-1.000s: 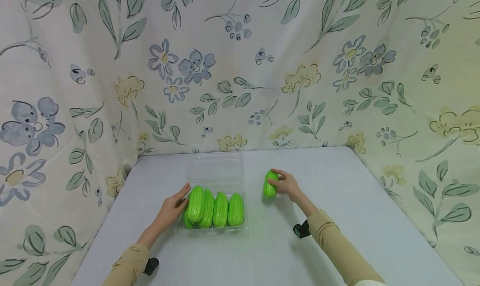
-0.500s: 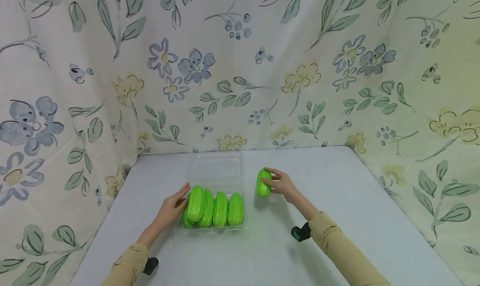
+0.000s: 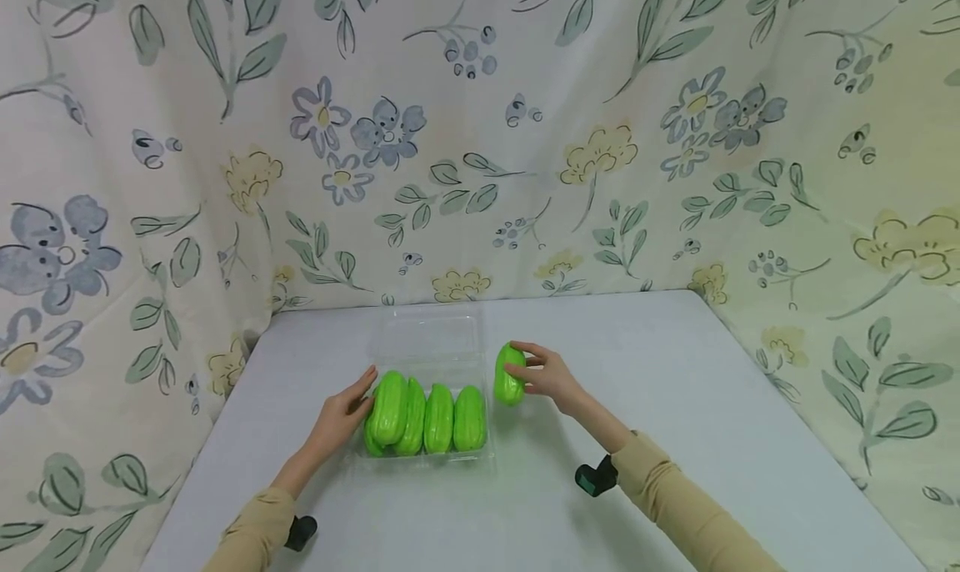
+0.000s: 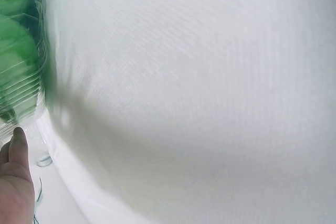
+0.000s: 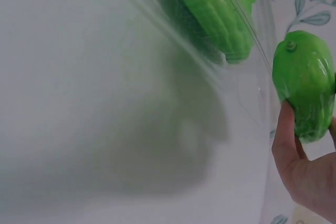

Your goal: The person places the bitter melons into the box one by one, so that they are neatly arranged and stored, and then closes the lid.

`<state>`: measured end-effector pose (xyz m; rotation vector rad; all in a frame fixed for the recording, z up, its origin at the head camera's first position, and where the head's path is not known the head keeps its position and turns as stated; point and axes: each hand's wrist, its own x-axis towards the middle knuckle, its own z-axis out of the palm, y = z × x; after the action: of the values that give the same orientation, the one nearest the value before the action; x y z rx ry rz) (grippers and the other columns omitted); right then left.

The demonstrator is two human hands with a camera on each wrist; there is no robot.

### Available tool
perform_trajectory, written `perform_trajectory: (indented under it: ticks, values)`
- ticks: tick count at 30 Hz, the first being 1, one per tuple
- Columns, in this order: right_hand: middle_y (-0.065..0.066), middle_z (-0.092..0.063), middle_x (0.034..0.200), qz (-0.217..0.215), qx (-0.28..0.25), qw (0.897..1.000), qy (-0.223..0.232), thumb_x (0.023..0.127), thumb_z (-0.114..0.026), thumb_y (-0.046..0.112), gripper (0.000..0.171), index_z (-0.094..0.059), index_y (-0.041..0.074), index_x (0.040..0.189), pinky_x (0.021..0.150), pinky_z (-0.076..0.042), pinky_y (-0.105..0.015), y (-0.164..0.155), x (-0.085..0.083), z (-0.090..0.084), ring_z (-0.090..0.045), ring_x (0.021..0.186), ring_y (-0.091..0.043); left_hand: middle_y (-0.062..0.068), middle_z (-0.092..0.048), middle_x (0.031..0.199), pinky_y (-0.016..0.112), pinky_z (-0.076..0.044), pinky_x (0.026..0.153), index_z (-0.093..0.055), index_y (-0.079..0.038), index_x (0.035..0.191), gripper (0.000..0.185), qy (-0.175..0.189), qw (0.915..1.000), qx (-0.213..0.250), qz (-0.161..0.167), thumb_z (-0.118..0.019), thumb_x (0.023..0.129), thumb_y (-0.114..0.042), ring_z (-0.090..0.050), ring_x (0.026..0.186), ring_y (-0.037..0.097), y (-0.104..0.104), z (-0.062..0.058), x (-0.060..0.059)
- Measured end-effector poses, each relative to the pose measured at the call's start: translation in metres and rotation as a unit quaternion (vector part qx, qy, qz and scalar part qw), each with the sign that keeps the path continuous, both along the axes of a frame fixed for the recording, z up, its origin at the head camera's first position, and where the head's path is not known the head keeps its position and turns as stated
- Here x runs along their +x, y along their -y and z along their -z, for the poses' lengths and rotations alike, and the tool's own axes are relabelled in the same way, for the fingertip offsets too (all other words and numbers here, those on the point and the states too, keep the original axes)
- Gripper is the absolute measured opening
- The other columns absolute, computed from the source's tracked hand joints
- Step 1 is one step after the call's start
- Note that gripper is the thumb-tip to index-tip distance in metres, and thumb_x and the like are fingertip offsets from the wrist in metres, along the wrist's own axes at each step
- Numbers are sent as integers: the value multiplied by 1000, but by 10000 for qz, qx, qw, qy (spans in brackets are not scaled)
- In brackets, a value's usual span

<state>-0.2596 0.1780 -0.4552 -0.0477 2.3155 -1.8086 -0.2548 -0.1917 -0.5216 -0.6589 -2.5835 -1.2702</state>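
A clear plastic box (image 3: 492,453) with several bright green, ridged, cucumber-shaped vegetables (image 3: 469,419) in it lies mid-table. One of them (image 3: 390,409) rests on top of the others at the left end. My left hand (image 3: 341,413) is at the box's left side; its fingers (image 4: 20,145) look straight against the ribbed wall. Just right of the box, my right hand (image 3: 551,378) pinches another green cucumber-shaped vegetable (image 5: 303,77) between thumb and fingers. It is held upright and raised over the table, its shadow below it. The right wrist view shows its stem end.
The box's transparent lid (image 3: 427,338) lies folded back behind it on the white table (image 3: 615,347). A flowered curtain (image 3: 465,138) hangs along the back and both sides. A black wrist camera (image 3: 596,476) sits under the right forearm, another (image 3: 302,533) under the left.
My right hand has carried its green vegetable leftward, from well right of the box to close beside its right edge. The left hand stays at the box.
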Motion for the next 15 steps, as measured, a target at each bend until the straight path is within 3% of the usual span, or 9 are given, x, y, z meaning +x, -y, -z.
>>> perform_trajectory:
  ticks: [15]
  values:
    - [-19, -52, 127, -281, -56, 9996, 24, 86, -70, 24, 52, -54, 15, 134, 82, -61, -41, 36, 16, 1, -54, 112, -29, 20, -35, 148, 44, -45, 100, -40, 4, 140, 48, 295, 9993, 218, 3, -54, 95, -3, -42, 130, 37, -1, -3, 2]
